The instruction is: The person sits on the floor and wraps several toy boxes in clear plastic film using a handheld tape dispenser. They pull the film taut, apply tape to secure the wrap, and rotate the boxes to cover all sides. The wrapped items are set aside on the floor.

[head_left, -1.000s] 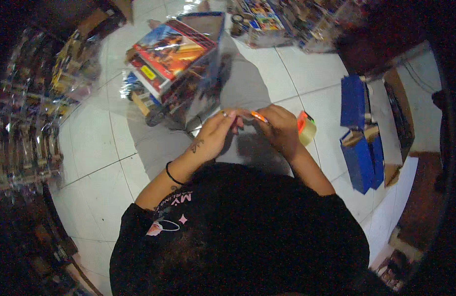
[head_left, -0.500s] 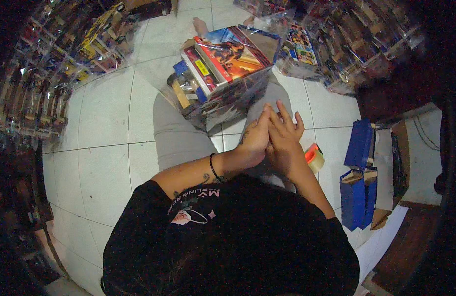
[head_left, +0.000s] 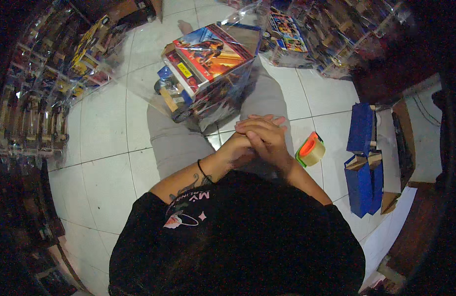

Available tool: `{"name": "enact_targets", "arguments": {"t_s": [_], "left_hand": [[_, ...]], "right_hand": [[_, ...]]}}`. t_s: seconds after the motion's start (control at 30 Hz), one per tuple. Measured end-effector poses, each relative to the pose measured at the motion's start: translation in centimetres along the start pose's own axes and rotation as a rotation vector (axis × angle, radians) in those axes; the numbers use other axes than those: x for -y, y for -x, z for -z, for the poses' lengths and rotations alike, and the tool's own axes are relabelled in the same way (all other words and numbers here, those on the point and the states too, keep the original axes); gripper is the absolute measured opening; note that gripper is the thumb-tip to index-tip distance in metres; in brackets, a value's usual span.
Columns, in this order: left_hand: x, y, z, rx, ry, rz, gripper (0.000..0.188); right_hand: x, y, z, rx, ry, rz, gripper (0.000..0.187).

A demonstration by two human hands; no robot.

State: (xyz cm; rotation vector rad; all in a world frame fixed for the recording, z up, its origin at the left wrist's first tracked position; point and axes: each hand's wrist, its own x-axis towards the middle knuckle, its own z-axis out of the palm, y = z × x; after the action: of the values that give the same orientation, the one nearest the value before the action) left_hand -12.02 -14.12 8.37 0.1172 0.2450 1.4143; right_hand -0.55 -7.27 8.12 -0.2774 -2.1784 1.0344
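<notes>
Folding over the left hand (head_left: 236, 149), the right hand (head_left: 268, 137) is holding its fingers loosely together, no longer fanning them as earlier; it is covering the left fingers, whose state I cannot tell. Both are staying apart from the plastic-wrapped illustrated box (head_left: 214, 53), resting ahead over the trousered legs (head_left: 176, 140).

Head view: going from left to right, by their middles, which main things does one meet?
Stacked goods in clear plastic at the left side → red box with an orange picture, under clear plastic → bare right hand → roll of cream tape with orange and green parts → blue rectangular boxes.
</notes>
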Motion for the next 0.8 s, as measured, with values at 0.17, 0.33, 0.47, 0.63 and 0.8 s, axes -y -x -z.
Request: {"name": "enact_targets", "arguments": {"t_s": [0.17, 0.33, 0.47, 0.63, 0.8], "left_hand": [[-0.7, 1.4, -1.0, 0.088, 0.264, -0.023, 0.068], [1.1, -0.2, -1.7, -0.007, -0.404, -0.397, 0.080], [4.1, 0.1, -3.1, -0.043, -1.035, -0.613, 0.078], [1.6, -3.0, -3.0, -0.062, -0.911, -0.670, 0.077], [3.6, -2.8, -2.5, 0.089, -0.946, -0.582, 0.076]], "right_hand": [[0.8, 0.4, -1.7, 0.077, 0.199, 0.168, 0.057], [1.5, -0.6, -2.1, 0.050, 0.089, 0.170, 0.085], [0.8, -3.3, -0.8, -0.354, -0.252, -0.161, 0.071], [3.7, -3.3, -0.4, -0.263, -0.322, 0.051, 0.070], [2.9, -3.8, 2.5, -0.092, -0.035, 0.248, 0.068]]}}
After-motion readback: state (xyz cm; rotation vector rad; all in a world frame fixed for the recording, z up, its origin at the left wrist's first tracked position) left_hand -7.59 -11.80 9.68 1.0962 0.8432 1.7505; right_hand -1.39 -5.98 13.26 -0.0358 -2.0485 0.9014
